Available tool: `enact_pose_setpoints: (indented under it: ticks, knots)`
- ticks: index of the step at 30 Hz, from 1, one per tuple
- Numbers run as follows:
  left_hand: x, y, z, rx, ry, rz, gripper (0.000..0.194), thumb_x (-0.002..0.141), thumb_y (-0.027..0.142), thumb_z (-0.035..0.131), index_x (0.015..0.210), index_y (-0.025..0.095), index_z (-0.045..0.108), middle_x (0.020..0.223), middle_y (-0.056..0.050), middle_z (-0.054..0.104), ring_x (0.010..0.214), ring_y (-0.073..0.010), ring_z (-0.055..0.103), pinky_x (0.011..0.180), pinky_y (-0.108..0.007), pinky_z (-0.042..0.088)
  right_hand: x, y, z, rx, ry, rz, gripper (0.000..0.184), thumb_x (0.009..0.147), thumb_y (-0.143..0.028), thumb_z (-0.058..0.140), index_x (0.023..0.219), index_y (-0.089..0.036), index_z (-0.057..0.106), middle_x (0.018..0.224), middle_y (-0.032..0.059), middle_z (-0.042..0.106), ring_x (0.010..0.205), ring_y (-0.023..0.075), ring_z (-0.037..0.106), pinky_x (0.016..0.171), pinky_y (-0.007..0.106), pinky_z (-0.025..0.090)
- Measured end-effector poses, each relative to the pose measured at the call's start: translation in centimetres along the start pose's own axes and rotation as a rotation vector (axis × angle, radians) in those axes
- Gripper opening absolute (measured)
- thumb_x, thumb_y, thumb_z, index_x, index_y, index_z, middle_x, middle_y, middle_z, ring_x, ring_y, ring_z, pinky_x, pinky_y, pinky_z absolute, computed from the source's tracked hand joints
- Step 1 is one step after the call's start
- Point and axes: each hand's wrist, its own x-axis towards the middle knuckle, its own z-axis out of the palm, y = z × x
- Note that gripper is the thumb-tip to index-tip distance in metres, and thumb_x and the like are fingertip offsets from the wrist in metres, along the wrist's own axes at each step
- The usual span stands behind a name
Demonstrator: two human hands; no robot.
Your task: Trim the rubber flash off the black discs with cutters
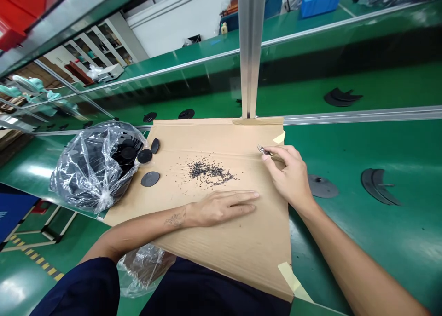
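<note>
My left hand [221, 208] lies flat on the cardboard sheet [241, 247], fingers stretched to the right, holding nothing. Just beyond it is a scattered heap of small black bits [209, 170]. At the cardboard's right edge, my right hand [288, 171] pinches a small shiny metal clipper [263, 150] between thumb and fingers; most of it is hidden by them. A flat grey-black disc [322, 186] lies on the green bench, partly behind my right wrist. Several black oval pieces, one of them a flat disc [150, 179], rest on the left of the cardboard.
A clear plastic bag [93, 169] of black parts stands at the left, its mouth towards the cardboard. Curved black pieces [378, 186] lie on the green bench at right. A metal post [251, 54] rises behind the cardboard. Tape [293, 281] holds the near right corner.
</note>
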Motion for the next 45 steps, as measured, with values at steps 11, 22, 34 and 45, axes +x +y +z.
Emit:
enact_pose_setpoints:
  ticks: [11, 22, 34, 45]
  knots:
    - [1.4, -1.5, 0.1, 0.108, 0.355, 0.092, 0.023, 0.103, 0.028, 0.05, 0.096, 0.015, 0.068, 0.072, 0.0, 0.073, 0.062, -0.009, 0.068, 0.061, -0.021, 0.057, -0.1, 0.3, 0.0, -0.003, -0.003, -0.014, 0.023, 0.093, -0.039, 0.059, 0.106, -0.026, 0.073, 0.102, 0.0072, 0.066, 0.099, 0.0267, 0.062, 0.091, 0.044, 0.049]
    - [2.0, 1.5, 0.7, 0.031, -0.309, -0.01, 0.082, 0.101, 0.064, 0.03, 0.157, 0.005, 0.022, 0.166, -0.018, 0.021, 0.158, -0.0259, 0.015, 0.13, -0.042, 0.019, -0.1, 0.4, 0.1, -0.035, 0.009, -0.036, 0.023, 0.093, -0.038, 0.059, 0.107, -0.027, 0.074, 0.103, 0.0071, 0.067, 0.098, 0.0265, 0.063, 0.092, 0.044, 0.05]
    - [2.1, 1.4, 0.9, 0.029, -0.253, -0.03, 0.083, 0.102, 0.062, 0.032, 0.157, 0.002, 0.019, 0.166, -0.021, 0.016, 0.159, -0.0283, 0.007, 0.131, -0.044, 0.018, 0.0, 0.4, 0.1, -0.037, 0.004, -0.032, 0.022, 0.093, -0.037, 0.06, 0.108, -0.027, 0.074, 0.103, 0.0071, 0.067, 0.099, 0.0266, 0.063, 0.093, 0.045, 0.049]
    - [1.6, -1.3, -0.2, 0.086, -0.245, -0.163, 0.085, 0.101, 0.066, 0.029, 0.156, 0.002, 0.023, 0.166, -0.022, 0.017, 0.158, -0.0304, 0.01, 0.13, -0.049, 0.016, 0.0, 0.4, 0.1, -0.032, 0.01, -0.03, 0.021, 0.093, -0.036, 0.06, 0.107, -0.027, 0.073, 0.102, 0.0068, 0.067, 0.099, 0.0259, 0.062, 0.092, 0.043, 0.049]
